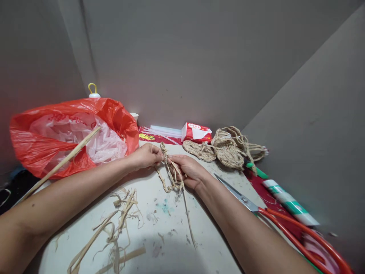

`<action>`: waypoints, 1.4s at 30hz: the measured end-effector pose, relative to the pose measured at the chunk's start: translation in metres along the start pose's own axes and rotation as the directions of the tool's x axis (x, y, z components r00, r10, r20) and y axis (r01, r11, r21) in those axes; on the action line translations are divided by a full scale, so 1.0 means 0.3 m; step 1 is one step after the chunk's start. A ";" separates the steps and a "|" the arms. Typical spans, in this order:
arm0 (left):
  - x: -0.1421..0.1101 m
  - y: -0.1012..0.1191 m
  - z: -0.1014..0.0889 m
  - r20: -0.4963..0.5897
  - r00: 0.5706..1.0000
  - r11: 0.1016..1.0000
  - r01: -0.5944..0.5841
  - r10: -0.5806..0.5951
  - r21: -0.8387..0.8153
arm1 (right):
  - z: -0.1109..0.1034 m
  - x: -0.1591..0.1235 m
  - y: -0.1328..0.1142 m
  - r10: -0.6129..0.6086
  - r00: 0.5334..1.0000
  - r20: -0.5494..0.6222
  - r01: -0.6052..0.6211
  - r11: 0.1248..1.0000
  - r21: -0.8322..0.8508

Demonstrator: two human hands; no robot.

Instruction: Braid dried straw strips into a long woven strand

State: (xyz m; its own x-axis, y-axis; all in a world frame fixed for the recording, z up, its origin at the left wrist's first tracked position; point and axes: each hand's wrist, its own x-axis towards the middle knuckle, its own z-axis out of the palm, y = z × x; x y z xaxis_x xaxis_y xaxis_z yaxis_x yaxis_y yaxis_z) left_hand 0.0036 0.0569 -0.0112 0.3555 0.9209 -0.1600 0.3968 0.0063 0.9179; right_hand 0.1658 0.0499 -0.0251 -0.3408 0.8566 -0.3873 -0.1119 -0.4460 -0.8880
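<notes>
Over the middle of the white table [168,243], both hands are closed on a small braided straw piece [169,169]. My left hand [146,156] pinches its left edge near the top, thumb against fingers. From the other side my right hand [189,171] grips it, the fingers partly hidden behind the straw. A braided loop hangs below the left fingers. One long loose strand [188,219] trails from the piece down onto the table. Flat dry straw strips [114,232] and thin scraps lie in front of my left forearm.
At left stands a red plastic bag [114,114] with a long pale stalk [68,156] across it. Woven straw slippers [229,150] lie at back right beside a red tissue pack [196,132]. Large orange-handled scissors [251,204] lie by my right forearm, near a green-and-white roll [291,203]. Grey walls enclose the table.
</notes>
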 end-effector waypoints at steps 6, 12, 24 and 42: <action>-0.091 0.121 -0.031 0.046 0.997 0.878 -0.082 0.068 0.471 | -0.009 0.007 0.006 -0.027 1.000 0.003 0.027 1.000 -0.006; -0.185 0.460 -0.169 -0.119 0.923 0.634 -0.153 0.366 0.758 | -0.013 0.012 0.008 -0.026 1.000 0.014 0.026 1.000 -0.009; -0.317 0.150 -0.427 -0.432 0.890 0.237 0.392 0.148 0.889 | -0.003 0.008 0.000 -0.039 0.998 0.049 0.040 0.999 -0.035; -0.428 0.114 -0.546 -0.465 0.885 0.527 0.384 0.024 0.758 | -0.006 0.012 0.006 -0.033 0.998 0.053 0.037 0.996 -0.076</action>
State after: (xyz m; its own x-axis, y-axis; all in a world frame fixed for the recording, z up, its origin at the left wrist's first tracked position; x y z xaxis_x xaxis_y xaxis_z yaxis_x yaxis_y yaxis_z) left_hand -0.1671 0.0027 0.1003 -0.0689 0.9964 0.0493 0.9872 0.0610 0.1474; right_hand 0.1661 0.0527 -0.0286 -0.3861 0.8561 -0.3437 -0.0530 -0.3925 -0.9182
